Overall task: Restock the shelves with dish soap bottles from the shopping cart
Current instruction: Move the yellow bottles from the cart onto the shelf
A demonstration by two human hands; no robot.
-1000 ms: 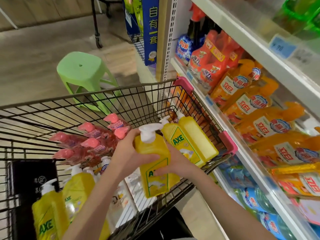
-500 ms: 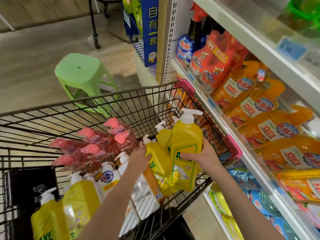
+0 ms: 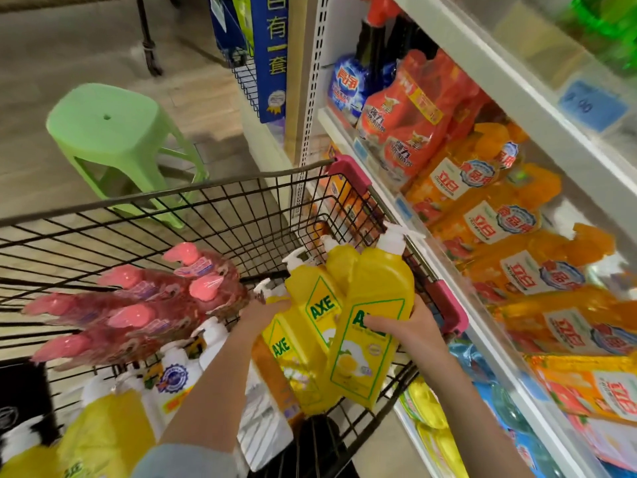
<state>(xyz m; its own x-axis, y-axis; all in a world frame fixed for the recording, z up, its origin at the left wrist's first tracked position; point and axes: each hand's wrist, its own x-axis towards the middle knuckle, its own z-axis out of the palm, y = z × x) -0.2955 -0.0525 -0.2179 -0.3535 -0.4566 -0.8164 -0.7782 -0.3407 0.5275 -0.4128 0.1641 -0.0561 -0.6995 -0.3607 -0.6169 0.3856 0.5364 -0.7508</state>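
Note:
A black wire shopping cart (image 3: 220,198) stands against the shelves. My right hand (image 3: 410,326) grips a yellow AXE dish soap bottle (image 3: 374,326) with a white pump, held upright at the cart's right side. My left hand (image 3: 262,313) grips the top of a second yellow AXE bottle (image 3: 310,301) that stands in the cart beside the first. More yellow AXE bottles (image 3: 103,439) lie at the cart's near left. Pink-capped red bottles (image 3: 138,305) are bundled in the cart's middle.
The shelf (image 3: 413,232) on the right is packed with orange and red detergent pouches, with blue and yellow packs on the level below. A green plastic stool (image 3: 113,139) stands on the floor beyond the cart. White pump bottles (image 3: 179,367) lie in the cart.
My right hand has taken one yellow bottle over and holds it alone. My left hand let go of it and moved onto another yellow bottle in the cart.

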